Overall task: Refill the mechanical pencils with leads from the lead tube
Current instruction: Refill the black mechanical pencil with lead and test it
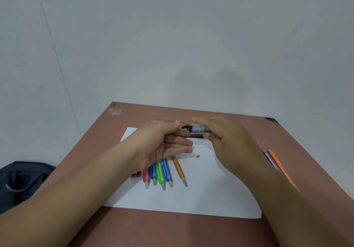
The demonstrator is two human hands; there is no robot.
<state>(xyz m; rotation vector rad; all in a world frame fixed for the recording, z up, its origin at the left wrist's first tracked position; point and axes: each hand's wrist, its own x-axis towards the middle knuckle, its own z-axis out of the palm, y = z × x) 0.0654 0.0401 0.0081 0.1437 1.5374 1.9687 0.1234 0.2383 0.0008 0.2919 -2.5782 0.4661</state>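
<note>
Grey wall (172, 36) fills the upper half of the view. Brown tabletop (172, 227) below it, far edge against the wall, with a worn patch at its far left corner. Dark bag (21, 181) beside the tabletop, at the left edge of the view.

White paper sheet (191, 199) lies flat on the tabletop, under both hands.

Left hand (162, 143): raised above the paper, palm turned up and inward, fingers curled. Thumb and forefinger pinch the end of a dark mechanical pencil (195, 136), which lies roughly level and points toward the right hand.

Right hand (229, 141): raised, motion-blurred, fingers closed on a small clear lead tube (200, 128) with a black end. Tube held just above the dark pencil, its black end next to the left fingertips. Whether tube and pencil touch: cannot tell.

On the paper, below the left hand: a tight fan of mechanical pencils, tips toward the camera. Left to right: red pencil (146, 176), blue pencil (153, 174), green pencil (160, 173), second blue pencil (168, 172); their upper ends are hidden by the hand. Yellow pencil (179, 170) lies slightly apart to the right.

Off the paper, on the bare tabletop at right: orange pencil (277, 162) and purple pencil (270, 160) side by side, partly behind the right forearm.

Small red-brown object (135, 174) just left of the red pencil; not identifiable.

Tiny grey piece (197, 156) on the paper between the hands.
</note>
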